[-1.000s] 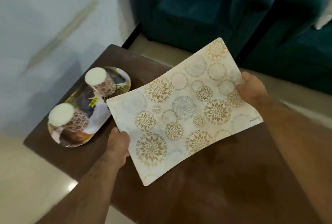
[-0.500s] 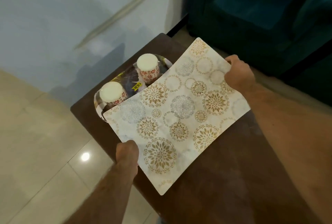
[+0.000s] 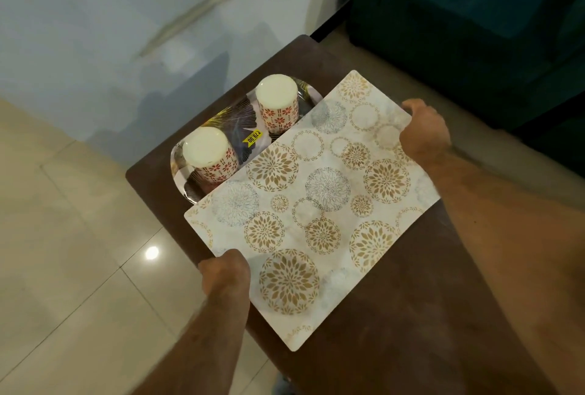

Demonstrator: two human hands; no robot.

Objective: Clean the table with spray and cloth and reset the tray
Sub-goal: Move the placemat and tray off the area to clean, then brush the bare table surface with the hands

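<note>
A cream rectangular tray [image 3: 316, 204] with gold and grey flower circles hangs over the dark brown table [image 3: 395, 331]. My left hand [image 3: 224, 271] grips its near left edge. My right hand [image 3: 424, 131] grips its far right edge. Behind it, a smaller oval tray [image 3: 240, 138] with a dark pattern and a yellow price sticker lies on the table's far left corner. Two upturned cups [image 3: 277, 103] [image 3: 210, 154] with red flower prints stand on that oval tray. The cream tray covers part of the oval tray's right side. No spray or cloth is in view.
The table's left edge drops to a glossy beige tiled floor [image 3: 63, 252]. A pale wall [image 3: 126, 14] rises behind the table. A dark teal sofa [image 3: 474, 14] stands at the far right, close to the table's corner.
The view has swung to the left and both hands have carried the cream tray with it. The tray now overlaps the oval tray with the cups more than a second ago.
</note>
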